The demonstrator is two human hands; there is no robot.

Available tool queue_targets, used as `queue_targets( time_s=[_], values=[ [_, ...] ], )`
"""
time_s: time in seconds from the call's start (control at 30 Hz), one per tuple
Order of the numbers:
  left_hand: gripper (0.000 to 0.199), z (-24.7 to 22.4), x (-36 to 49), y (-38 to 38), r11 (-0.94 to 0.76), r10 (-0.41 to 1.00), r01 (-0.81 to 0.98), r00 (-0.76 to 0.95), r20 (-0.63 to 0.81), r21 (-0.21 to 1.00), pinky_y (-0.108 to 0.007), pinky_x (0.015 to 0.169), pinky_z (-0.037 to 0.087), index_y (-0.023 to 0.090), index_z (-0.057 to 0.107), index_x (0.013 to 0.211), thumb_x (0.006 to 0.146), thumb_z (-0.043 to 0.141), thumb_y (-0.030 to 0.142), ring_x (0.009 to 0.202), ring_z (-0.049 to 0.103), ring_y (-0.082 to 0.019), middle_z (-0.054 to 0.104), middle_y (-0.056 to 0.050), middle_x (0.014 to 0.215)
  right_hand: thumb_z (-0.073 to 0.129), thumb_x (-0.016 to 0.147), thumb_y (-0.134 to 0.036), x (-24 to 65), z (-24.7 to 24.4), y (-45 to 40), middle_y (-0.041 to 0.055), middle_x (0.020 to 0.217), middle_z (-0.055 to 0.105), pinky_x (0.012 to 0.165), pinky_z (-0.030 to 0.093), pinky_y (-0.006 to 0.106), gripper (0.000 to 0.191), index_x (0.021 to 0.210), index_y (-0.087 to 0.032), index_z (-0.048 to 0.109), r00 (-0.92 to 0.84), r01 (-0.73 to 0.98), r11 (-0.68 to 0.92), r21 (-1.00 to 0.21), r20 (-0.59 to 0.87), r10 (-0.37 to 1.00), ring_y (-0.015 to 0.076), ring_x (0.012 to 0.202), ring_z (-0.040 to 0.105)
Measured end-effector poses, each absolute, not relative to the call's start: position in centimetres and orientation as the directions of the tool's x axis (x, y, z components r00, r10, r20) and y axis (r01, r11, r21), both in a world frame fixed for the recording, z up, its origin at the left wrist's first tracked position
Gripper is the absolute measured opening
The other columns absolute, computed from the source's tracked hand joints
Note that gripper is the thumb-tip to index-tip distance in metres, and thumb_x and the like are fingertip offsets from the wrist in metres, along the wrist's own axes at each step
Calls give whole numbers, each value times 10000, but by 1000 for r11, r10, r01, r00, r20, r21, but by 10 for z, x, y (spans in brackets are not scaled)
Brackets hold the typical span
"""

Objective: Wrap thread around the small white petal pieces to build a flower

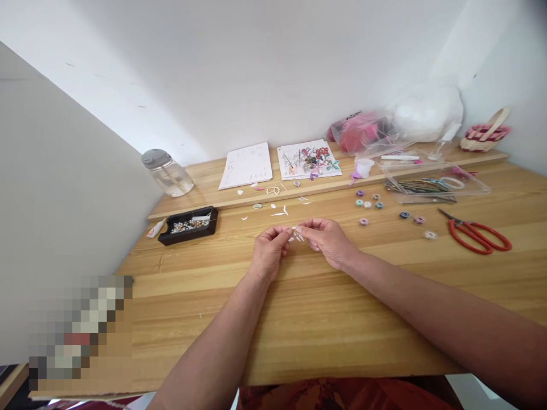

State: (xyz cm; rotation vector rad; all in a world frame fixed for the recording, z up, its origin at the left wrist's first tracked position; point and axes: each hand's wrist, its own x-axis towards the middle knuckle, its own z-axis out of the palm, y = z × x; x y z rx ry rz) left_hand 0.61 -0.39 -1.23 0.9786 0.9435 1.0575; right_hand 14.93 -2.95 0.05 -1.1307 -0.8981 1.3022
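Note:
Above the middle of the table, my left hand (269,251) and my right hand (328,240) meet fingertip to fingertip. Both are closed in a pinch on a small white petal-shaped piece (299,237), whose tips show below the fingers. The fingers hide most of it, and its exact kind is too small to tell. Just beyond my hands lie thin white leaf-shaped cutouts (280,212) and a green-edged leaf shape (257,206). An outlined flower shape (273,191) rests farther back, near a few more small pieces.
At left stand a black box of beads (188,225), a small tube (156,228) and a clear jar (166,173). Several thread bobbins (404,215) and red-handled scissors (478,236) lie right. Behind are papers (247,165), colourful flowers (316,162), a plastic tray (465,185) and a basket (482,136).

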Motion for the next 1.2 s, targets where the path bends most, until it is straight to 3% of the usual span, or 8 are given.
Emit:
queue_targets(
  time_s=[0.33, 0.7, 0.97, 1.2],
  values=[
    [282, -9, 4, -4, 163, 967, -273, 235, -99, 948, -186, 470, 302, 155, 684, 762, 630, 824, 361, 501, 423, -45, 555, 34, 591, 839, 599, -386, 151, 2, -29, -40, 577, 523, 425, 164, 233, 330, 715, -139, 654, 53, -319, -115, -941, -139, 989, 34, 435, 307],
    [304, 0, -12, 5, 242, 902, -225, 411, -133, 944, -183, 479, 305, 132, 713, 780, 662, 804, 397, 517, 443, -59, 556, -5, 590, 864, 566, -357, 159, 3, -27, -10, 610, 597, 404, 165, 222, 317, 699, -136, 679, -43, -332, -175, -927, -170, 985, 24, 418, 325],
    [349, 1, -10, 3, 201, 916, -210, 387, -107, 957, -195, 480, 282, 139, 695, 761, 653, 801, 453, 507, 412, -64, 528, 7, 563, 856, 583, -369, 161, 3, -27, -7, 612, 592, 402, 168, 220, 314, 687, -137, 672, -94, -290, -191, -938, -171, 981, 26, 424, 317],
    [310, 2, -9, 0, 147, 928, -188, 366, -69, 971, -194, 497, 302, 143, 722, 796, 698, 778, 431, 520, 426, -61, 537, 8, 571, 836, 573, -370, 158, 8, -28, -32, 572, 542, 412, 157, 223, 315, 661, -148, 632, -38, -278, -174, -945, -170, 985, 26, 422, 297]
  ],
)
